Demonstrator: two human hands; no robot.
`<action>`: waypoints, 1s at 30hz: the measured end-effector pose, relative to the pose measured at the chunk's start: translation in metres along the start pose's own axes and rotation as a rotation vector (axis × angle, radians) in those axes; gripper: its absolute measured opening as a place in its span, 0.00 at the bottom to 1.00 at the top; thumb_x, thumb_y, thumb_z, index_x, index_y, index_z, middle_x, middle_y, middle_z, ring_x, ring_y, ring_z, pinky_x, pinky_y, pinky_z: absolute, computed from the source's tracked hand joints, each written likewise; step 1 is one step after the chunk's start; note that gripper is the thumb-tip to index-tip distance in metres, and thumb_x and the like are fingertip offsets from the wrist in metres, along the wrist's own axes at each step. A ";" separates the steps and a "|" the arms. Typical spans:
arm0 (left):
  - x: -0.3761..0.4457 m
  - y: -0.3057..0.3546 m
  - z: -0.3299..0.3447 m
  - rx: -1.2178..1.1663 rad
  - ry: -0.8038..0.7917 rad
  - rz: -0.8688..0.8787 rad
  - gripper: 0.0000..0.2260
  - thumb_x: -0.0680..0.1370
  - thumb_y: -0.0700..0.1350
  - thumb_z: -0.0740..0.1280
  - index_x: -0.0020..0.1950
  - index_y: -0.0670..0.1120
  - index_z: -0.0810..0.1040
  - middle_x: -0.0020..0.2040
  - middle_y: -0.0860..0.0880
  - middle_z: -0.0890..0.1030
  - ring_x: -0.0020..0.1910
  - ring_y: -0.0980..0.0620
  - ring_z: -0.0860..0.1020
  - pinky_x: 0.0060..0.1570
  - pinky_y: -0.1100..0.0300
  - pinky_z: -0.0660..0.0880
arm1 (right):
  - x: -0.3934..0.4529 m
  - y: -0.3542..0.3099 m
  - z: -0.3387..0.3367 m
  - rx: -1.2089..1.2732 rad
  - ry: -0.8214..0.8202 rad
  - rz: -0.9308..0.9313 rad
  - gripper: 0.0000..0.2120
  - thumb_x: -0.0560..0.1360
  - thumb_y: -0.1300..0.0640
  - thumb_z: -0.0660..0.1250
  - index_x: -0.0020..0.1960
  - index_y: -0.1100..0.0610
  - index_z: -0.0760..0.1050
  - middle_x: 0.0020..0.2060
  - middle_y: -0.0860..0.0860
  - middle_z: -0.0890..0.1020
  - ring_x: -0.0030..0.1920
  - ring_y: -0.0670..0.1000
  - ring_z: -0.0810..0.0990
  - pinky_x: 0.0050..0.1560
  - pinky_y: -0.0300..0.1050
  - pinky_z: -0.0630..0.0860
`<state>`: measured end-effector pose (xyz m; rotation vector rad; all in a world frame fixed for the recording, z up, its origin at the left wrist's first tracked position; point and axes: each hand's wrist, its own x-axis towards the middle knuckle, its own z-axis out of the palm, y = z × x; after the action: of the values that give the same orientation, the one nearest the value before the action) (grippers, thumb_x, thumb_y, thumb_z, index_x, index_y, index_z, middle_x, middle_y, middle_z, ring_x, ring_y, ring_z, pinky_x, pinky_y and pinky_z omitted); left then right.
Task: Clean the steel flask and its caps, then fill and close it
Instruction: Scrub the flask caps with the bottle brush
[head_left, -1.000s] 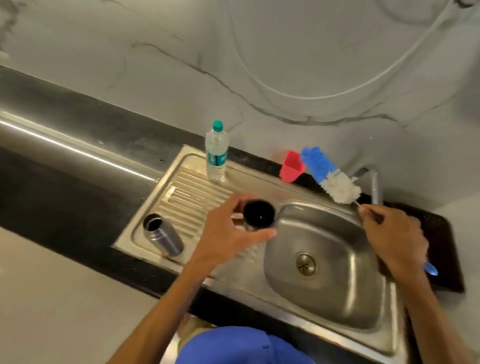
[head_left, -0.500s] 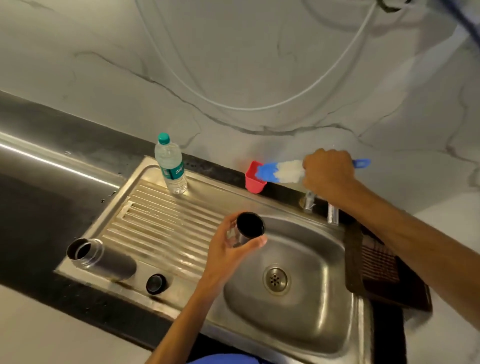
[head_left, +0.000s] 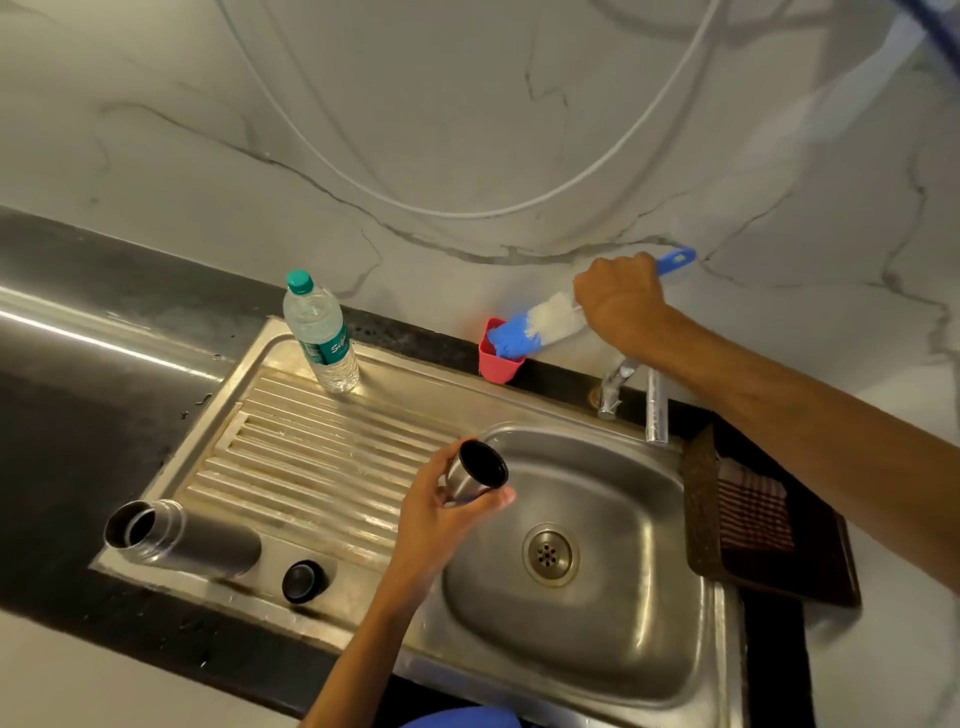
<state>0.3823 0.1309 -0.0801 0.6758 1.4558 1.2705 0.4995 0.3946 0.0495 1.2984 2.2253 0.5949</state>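
A: How many pieces sit at the sink (head_left: 597, 670)?

B: One steel flask (head_left: 187, 538), two caps, one water bottle (head_left: 322, 335), one brush (head_left: 540, 325) and one red cup (head_left: 497, 364). Two hands are at work.

A: Where is the flask?

B: It stands open-mouthed at the near left corner of the ribbed steel drainboard (head_left: 311, 457), a plain cylinder with a brushed grey body and a shiny rim. The small black inner cap (head_left: 304, 581), round and dark, rests just beside it on the drainboard.

A: And the other cap?

B: The left hand (head_left: 441, 519) holds the cup-shaped outer cap (head_left: 475, 473) over the basin's left edge, its fingers wrapped around the steel wall. Its dark inside faces the camera.

A: The right hand?

B: The right hand (head_left: 621, 306) is clenched around the brush's blue plastic handle. The bristles are fluffy, white near the hand and blue at the tip, and the tip dips into the red cup by the marble-veined wall (head_left: 467, 104).

A: The rest?

B: The clear plastic bottle has a green cap and label. A dark mat (head_left: 769, 525) lies on the desk (head_left: 78, 415), right of the basin, and the chrome tap (head_left: 655, 405) stands behind it.
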 end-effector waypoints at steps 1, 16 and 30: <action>0.002 0.000 -0.002 0.011 0.002 0.008 0.25 0.71 0.38 0.82 0.65 0.53 0.82 0.57 0.55 0.87 0.55 0.59 0.86 0.49 0.69 0.79 | -0.002 0.008 -0.002 0.002 -0.002 0.027 0.12 0.79 0.54 0.72 0.60 0.54 0.78 0.49 0.53 0.80 0.55 0.55 0.81 0.57 0.52 0.72; 0.053 0.005 0.008 -0.125 -0.097 0.016 0.19 0.79 0.51 0.76 0.69 0.53 0.77 0.61 0.41 0.84 0.62 0.37 0.83 0.66 0.41 0.80 | -0.152 0.134 0.021 0.662 0.072 0.180 0.13 0.78 0.36 0.68 0.54 0.40 0.86 0.43 0.45 0.86 0.38 0.49 0.78 0.45 0.48 0.77; 0.065 0.052 0.064 -0.430 -0.033 -0.237 0.26 0.84 0.67 0.58 0.57 0.46 0.81 0.38 0.46 0.82 0.29 0.56 0.77 0.26 0.66 0.72 | -0.242 0.113 0.015 0.462 0.394 -0.039 0.13 0.77 0.44 0.65 0.55 0.42 0.87 0.32 0.43 0.81 0.30 0.47 0.68 0.36 0.42 0.64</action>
<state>0.4118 0.2259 -0.0462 0.2292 1.1436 1.3192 0.6873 0.2339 0.1511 1.4452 2.8299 0.3518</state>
